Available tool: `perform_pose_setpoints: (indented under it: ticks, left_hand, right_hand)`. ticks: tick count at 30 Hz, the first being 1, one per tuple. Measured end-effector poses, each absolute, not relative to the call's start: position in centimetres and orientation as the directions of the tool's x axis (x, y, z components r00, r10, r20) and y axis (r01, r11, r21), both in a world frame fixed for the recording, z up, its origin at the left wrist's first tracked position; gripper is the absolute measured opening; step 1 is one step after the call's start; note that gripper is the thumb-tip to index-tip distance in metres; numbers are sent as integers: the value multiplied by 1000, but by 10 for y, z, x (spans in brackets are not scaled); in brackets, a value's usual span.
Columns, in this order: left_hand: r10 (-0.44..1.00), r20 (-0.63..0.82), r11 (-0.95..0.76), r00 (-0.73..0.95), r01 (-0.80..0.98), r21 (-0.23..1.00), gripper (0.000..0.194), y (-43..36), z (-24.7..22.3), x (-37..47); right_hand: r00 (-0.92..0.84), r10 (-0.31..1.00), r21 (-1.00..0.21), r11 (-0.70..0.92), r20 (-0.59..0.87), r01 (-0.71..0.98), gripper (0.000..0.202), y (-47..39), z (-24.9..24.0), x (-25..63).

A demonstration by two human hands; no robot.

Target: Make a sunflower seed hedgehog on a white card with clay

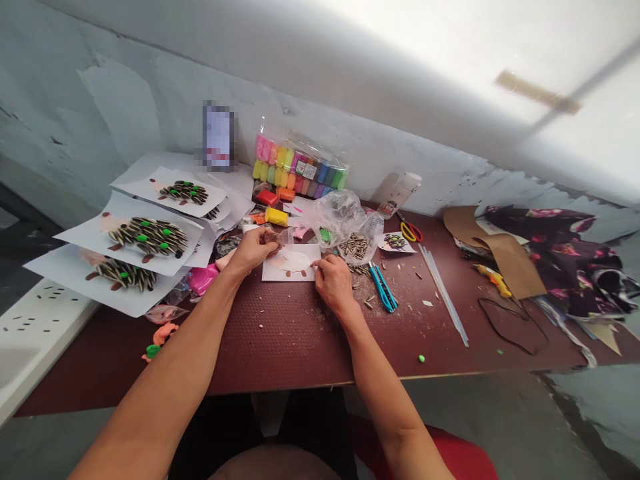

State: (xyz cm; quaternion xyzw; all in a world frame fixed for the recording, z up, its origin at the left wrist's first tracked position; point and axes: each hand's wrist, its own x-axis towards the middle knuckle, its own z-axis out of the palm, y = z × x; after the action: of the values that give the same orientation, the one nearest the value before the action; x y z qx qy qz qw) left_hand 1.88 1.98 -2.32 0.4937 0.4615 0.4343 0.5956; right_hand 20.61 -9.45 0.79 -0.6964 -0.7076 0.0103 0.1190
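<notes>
A white card (280,272) with a pale hedgehog-like shape and small brown feet lies on the dark red table. At its upper left corner is my left hand (257,249), its fingers closed at a bit of clear plastic; what they grip is too small to tell. My right hand (333,279) rests at the card's right edge, fingers curled and pressed together near the shape; anything between them is hidden. Just beyond the right hand, striped seeds (356,247) lie in and around a clear plastic bag (340,212).
Cards with seed-covered hedgehogs (150,240) are stacked at the left. Colored clay packs (300,167) lean on the wall. A blue cutter (383,288), scissors (411,231), a white bottle (400,195), clear sticks (445,297) and a yellow glue gun (494,280) lie or stand rightward.
</notes>
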Motion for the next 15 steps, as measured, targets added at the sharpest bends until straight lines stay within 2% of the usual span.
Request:
perform_pose_setpoints:
  ticks: [6,15]
  left_hand:
    - [973,-144,158,179,-68,985,20,20,-23,19]
    - [975,-148,156,164,-39,987,20,21,-25,19]
  right_hand:
    - [7,990,-162,15,138,987,32,-96,8,207]
    - [-18,998,-39,21,61,999,31,-99,10,204]
